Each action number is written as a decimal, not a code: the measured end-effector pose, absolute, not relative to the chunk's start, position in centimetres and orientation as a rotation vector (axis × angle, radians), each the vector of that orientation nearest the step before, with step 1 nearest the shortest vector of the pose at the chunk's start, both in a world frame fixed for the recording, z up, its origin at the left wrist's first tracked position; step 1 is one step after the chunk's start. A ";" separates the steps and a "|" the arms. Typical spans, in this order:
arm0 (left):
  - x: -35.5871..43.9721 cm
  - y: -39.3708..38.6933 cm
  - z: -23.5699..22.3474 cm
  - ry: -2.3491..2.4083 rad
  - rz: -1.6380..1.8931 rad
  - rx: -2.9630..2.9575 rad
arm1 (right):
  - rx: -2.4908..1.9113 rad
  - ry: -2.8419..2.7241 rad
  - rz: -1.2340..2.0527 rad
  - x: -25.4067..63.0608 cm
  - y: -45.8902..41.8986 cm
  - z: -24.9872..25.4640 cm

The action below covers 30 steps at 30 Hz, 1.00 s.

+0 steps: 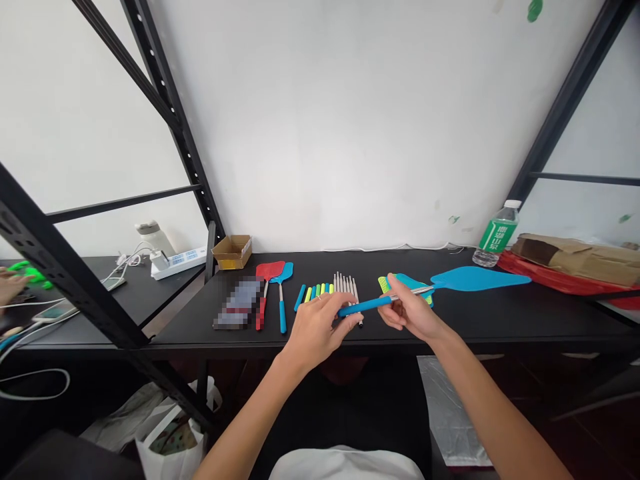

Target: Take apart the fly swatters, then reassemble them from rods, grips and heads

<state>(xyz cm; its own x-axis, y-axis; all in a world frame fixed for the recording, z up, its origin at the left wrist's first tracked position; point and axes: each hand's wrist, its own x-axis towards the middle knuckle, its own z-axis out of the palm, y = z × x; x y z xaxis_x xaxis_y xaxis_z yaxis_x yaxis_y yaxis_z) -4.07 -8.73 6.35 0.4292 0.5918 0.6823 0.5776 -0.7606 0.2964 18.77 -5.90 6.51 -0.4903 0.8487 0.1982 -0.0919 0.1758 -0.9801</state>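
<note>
A blue fly swatter (475,279) is held across in front of me, a little above the black table, its wide blade pointing right. My left hand (323,327) is closed with thumb and fingers at the end of its blue handle. My right hand (411,308) is closed round it where the handle meets the metal rod. Beneath my hands, several metal rods (345,283) lie side by side, partly covered. Loose blue, green and yellow handle grips (313,293) lie in a row left of them. Blue and yellow-green swatter heads (407,281) are partly hidden behind my right hand.
A red swatter (270,270) and a blue swatter (282,313) lie left, beside a pixelated item (239,303). A small cardboard box (233,252) stands behind. To the right are a water bottle (497,235) and brown packaging (575,257). Black shelf posts (175,120) flank the table.
</note>
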 end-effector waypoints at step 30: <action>-8.6 -6.5 8.6 1.172 1.393 1.580 | -0.682 -1.777 0.914 22.7 -7.4 9.1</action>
<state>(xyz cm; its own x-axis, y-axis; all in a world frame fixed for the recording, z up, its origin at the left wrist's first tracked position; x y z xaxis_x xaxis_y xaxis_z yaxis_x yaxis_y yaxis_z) -8.57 -6.46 8.56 0.0055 0.9418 0.3361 0.1699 -0.3321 0.9278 22.74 -7.44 9.09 -0.3566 0.7830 0.5097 0.0402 0.5579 -0.8289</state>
